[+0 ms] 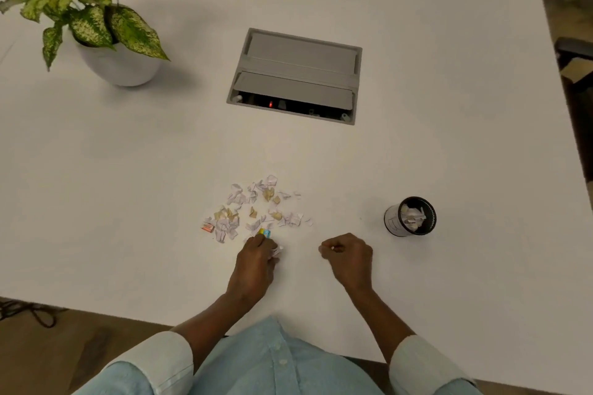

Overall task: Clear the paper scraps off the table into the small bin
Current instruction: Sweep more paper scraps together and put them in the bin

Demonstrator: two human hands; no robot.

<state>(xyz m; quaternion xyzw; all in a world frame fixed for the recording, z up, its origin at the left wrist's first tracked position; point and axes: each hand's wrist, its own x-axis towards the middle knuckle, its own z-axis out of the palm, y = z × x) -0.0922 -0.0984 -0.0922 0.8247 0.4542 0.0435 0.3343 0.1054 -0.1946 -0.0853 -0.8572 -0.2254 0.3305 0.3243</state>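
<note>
— What do you see on the far left?

— I see a plant (86, 6) with spotted green leaves in a round white pot (120, 66). It stands on the white table (128, 186), well apart from everything else. More to the middle, set into the table top, there is a grey cable box (293, 75) with its near flap open and a small red light inside.

— And the paper scraps?

— The paper scraps (255, 207) lie in a loose heap near the front of the table, mostly white, some tan, with one orange scrap (207, 228) at the left edge. The heap is just beyond my left hand (256, 261).

— How is that hand?

— The fingers are curled together at the near edge of the heap, clamped on some white scraps that stick out at the thumb side. A small yellow and blue scrap (264, 232) touches the fingertips.

— The right hand?

— My right hand (348, 258) rests on the table to the right of the heap, apart from it. The fingers are closed into a loose fist, with the thumb and first finger pinched. I cannot tell if something is between them.

— Where is the bin?

— The small bin (410, 216), white outside with a black rim, stands upright to the right of the right hand, near but not touching. Some white scraps are already in it.
</note>
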